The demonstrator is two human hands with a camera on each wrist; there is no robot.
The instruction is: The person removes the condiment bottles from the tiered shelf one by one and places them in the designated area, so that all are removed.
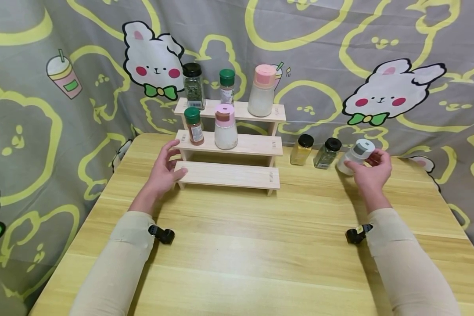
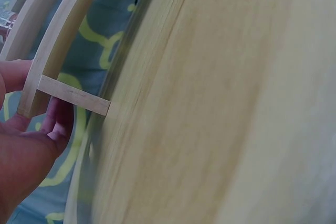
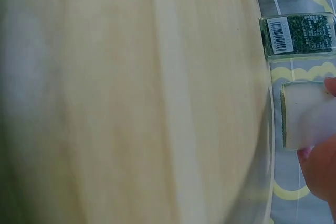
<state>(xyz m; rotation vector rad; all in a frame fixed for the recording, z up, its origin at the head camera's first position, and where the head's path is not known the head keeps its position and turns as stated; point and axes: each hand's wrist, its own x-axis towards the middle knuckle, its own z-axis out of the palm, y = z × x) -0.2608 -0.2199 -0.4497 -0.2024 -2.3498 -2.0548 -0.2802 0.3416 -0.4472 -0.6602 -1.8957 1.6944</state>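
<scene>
A three-step wooden spice rack point(image 1: 229, 175) stands near the back of the table. My left hand point(image 1: 163, 171) grips its left end, thumb over the lowest step and fingers behind; the left wrist view shows the hand point(image 2: 31, 140) around the board end point(image 2: 58, 40). At the right, my right hand point(image 1: 373, 173) holds a white-capped glass shaker point(image 1: 355, 158) with white contents, slightly tilted. In the right wrist view the shaker's base point(image 3: 302, 114) shows beside the fingers. Left of it stand a black-capped jar of green herbs point(image 1: 327, 153) and a black-capped jar of yellow spice point(image 1: 301, 150).
On the top step stand a black-capped herb jar point(image 1: 194, 85), a green-capped jar point(image 1: 227, 87) and a pink-capped shaker point(image 1: 262, 94). The middle step bears a green-capped red spice jar point(image 1: 194, 127) and another pink-capped shaker point(image 1: 226, 129). A patterned curtain point(image 1: 312, 52) hangs behind the table point(image 1: 260, 254).
</scene>
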